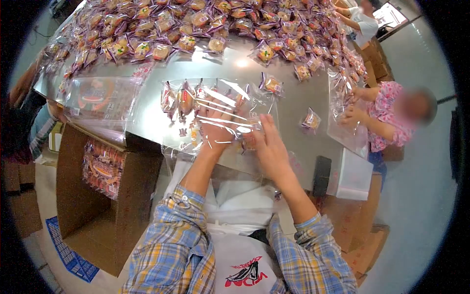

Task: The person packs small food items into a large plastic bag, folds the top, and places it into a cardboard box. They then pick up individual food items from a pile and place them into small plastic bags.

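Observation:
A large clear plastic bag [259,105] lies on the metal table before me, with several small wrapped cakes [186,99] lined up along its far end. My left hand [218,125] reaches into the bag, under the shiny film, its fingers stretched over the cakes; glare hides part of them. My right hand [270,149] is at the bag's right side, fingers extended and slightly blurred. Some packets near it are partly hidden by film. Just beyond the bag's far right corner sits a loose wrapped cake [271,83], and another single packet [310,119] lies farther right.
A big heap of wrapped cakes [196,22] covers the table's far side. Printed plastic bags [100,98] lie at left, above an open cardboard box [105,220] holding a filled pack [104,166]. At right, a person [387,112] handles another clear bag [338,115]. A white bin [352,174] adjoins the table.

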Demonstrator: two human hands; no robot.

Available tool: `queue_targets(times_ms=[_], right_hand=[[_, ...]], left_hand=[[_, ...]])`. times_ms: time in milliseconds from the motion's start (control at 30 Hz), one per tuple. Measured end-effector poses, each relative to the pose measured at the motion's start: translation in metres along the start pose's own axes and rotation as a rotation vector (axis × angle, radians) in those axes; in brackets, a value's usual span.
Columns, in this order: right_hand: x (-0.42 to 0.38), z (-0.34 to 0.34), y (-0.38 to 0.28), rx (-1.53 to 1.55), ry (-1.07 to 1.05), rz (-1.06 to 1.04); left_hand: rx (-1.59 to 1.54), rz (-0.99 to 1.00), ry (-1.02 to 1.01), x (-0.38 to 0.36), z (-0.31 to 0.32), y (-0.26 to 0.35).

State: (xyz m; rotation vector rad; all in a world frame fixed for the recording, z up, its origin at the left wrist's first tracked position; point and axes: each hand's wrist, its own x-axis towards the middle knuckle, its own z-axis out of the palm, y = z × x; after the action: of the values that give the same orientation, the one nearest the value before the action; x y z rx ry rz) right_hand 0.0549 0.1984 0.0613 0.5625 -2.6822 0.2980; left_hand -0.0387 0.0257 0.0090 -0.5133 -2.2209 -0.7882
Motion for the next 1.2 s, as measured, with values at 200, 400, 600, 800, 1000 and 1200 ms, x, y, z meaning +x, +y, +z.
queue_targets(times_ms=[200,400,600,800,1000,1200], right_hand=[[-0.016,0.000,-0.003,-0.048,-0.064,-0.047],[-0.010,-0.006,-0.003,0.022,-0.211,0.189],[0.000,-0.004,-0.035,0.130,0.007,0.386],[0.011,0.056,-0.040,0.455,0.330,0.642],[0.012,0.076,-0.026,0.346,0.421,0.583],[0.037,0.072,-0.024,0.379,0.548,0.602]], left_hand=[[-0.110,-0.035,-0.019,0.001,-0.003,0.005],[-0.083,-0.008,0.061,-0.004,0.010,-0.003],[-0.034,0.021,0.022,0.006,-0.005,0.005],[0.014,-0.056,-0.005,0.003,0.000,0.006],[-0.025,-0.031,0.068,0.003,0.000,0.004],[0.011,0.086,0.004,0.001,0.003,0.004]])
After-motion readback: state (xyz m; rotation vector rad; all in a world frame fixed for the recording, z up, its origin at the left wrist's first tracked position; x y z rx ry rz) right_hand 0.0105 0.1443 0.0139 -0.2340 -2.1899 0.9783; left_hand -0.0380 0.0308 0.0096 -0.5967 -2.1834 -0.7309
